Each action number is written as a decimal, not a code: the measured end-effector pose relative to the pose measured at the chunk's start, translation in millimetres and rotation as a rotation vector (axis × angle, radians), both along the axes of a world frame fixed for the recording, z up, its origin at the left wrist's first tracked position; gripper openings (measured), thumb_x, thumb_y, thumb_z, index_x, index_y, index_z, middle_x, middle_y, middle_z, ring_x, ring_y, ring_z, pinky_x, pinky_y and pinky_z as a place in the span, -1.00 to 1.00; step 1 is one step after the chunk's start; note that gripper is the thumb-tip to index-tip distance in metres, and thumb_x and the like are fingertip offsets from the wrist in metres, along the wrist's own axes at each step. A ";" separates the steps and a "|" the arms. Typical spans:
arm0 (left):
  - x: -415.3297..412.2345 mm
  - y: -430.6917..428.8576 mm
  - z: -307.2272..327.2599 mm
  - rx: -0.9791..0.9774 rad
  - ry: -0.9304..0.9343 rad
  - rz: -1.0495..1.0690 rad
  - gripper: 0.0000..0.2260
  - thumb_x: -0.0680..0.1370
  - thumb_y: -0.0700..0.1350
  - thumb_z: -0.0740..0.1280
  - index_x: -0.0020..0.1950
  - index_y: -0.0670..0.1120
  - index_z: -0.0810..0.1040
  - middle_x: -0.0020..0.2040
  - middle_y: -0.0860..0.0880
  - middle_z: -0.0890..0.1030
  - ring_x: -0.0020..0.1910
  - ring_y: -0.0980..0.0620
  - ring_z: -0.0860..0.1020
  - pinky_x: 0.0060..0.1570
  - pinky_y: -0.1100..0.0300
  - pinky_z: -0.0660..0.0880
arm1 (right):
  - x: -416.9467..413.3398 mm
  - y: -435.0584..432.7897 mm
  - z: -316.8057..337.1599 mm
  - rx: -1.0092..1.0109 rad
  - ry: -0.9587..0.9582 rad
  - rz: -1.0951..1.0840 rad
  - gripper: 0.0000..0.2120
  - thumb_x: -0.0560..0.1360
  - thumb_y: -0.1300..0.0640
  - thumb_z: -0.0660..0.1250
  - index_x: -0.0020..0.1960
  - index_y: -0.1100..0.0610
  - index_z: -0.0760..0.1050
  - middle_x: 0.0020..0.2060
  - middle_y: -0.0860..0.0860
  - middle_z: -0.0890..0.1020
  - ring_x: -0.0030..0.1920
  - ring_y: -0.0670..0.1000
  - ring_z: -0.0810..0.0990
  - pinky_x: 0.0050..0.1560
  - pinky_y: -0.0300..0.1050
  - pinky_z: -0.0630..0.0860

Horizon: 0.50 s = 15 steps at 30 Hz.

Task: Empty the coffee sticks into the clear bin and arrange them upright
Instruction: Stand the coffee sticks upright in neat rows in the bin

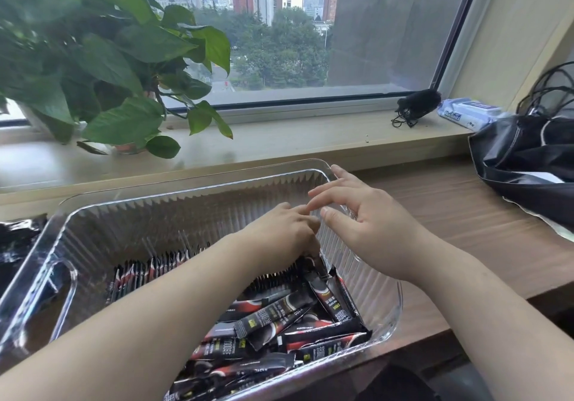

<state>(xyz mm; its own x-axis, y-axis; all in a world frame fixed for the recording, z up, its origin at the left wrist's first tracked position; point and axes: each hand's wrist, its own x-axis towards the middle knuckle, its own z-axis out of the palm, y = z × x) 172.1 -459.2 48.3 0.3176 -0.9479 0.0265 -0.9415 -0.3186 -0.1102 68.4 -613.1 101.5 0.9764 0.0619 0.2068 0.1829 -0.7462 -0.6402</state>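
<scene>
1. The clear bin (186, 181) sits on the wooden desk (450, 214) under the window. Every coffee stick in view is inside it: an upright row (149, 271) across the middle and a loose pile (279, 323) in the near right corner.
2. The left hand (279, 233) reaches down inside the bin, close to its right wall. The right hand (369, 230) is just beside it over the right rim, fingers spread and relaxed, grasping nothing.
3. The loose pile lies below both hands and nearer the person, its long axes flat and crossing. The left hand is nearer, so it likely tips them on end.
4. The left fingertips are hidden behind the hand, so I cannot tell whether it grips sticks. The forearm covers part of the row, and the frame cuts off the bin's near edge.
</scene>
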 end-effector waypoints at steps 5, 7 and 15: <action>3.9 1.9 -9.5 -0.206 0.015 -0.090 -0.73 0.36 -0.34 0.38 -0.18 0.04 0.69 -0.24 0.04 0.60 -0.13 -0.05 0.53 -0.34 0.09 0.41 | -1.2 0.4 1.1 0.003 0.007 0.002 -0.78 0.63 0.17 0.26 0.12 -0.02 0.66 0.22 -0.24 0.58 0.55 -0.27 0.09 0.46 -0.34 0.06; 5.4 2.7 -13.8 -0.230 0.006 -0.103 -0.75 0.35 -0.36 0.40 -0.22 0.01 0.68 -0.25 0.04 0.61 -0.14 -0.06 0.55 -0.33 0.04 0.52 | -0.9 0.2 0.8 0.002 0.007 0.001 -0.79 0.63 0.16 0.26 0.12 -0.01 0.66 0.22 -0.25 0.58 0.55 -0.27 0.09 0.46 -0.34 0.06; -6.4 12.0 -0.6 -0.391 -0.028 0.082 -0.87 0.56 -0.15 0.33 -0.05 0.01 0.68 -0.11 0.04 0.61 -0.16 0.00 0.49 -0.24 0.05 0.52 | -0.4 -0.6 -0.3 0.011 0.007 0.002 -0.80 0.63 0.12 0.26 0.11 -0.03 0.66 0.23 -0.24 0.58 0.55 -0.27 0.09 0.51 -0.26 0.08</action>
<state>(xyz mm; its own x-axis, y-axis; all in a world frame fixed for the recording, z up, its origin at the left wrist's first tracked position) 165.7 -447.2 47.7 0.3858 -0.8363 0.3896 -0.9096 -0.4154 0.0090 68.0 -613.7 101.2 0.9777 0.0619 0.2009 0.1803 -0.7384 -0.6498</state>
